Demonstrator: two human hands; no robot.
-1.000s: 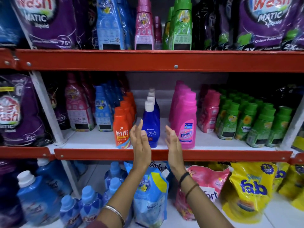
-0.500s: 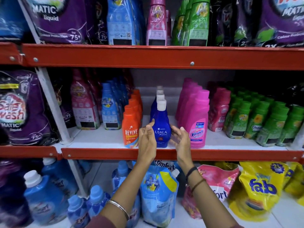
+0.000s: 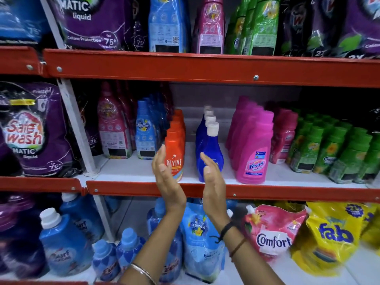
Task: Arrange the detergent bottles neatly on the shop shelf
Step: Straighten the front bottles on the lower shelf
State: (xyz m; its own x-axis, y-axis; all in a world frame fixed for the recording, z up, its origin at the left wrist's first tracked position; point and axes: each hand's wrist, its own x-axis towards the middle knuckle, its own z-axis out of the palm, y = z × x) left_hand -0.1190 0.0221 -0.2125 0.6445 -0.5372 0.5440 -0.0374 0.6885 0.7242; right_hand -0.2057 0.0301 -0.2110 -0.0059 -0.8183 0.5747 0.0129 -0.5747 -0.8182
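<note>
Both hands, left hand [image 3: 167, 182] and right hand [image 3: 211, 182], hover with fingers apart and empty before the blue bottle [image 3: 211, 153], likely rigid, slippery, liquid-heavy, best gripped at its wide belly.

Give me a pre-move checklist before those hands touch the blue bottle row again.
1. Left hand free: ok, open and flat, holding nothing.
2. Right hand free: ok, open, palm facing the left.
3. Front blue bottle upright: ok, white cap on top.
4. Blue row in line behind it: ok, the caps stack in one file.
5. Room beside the row: ok, bare shelf shows between it, the orange Revive bottle and the pink Vanish bottle.
6. Front bottle's label facing out: cannot tell, the right hand covers it.
</note>
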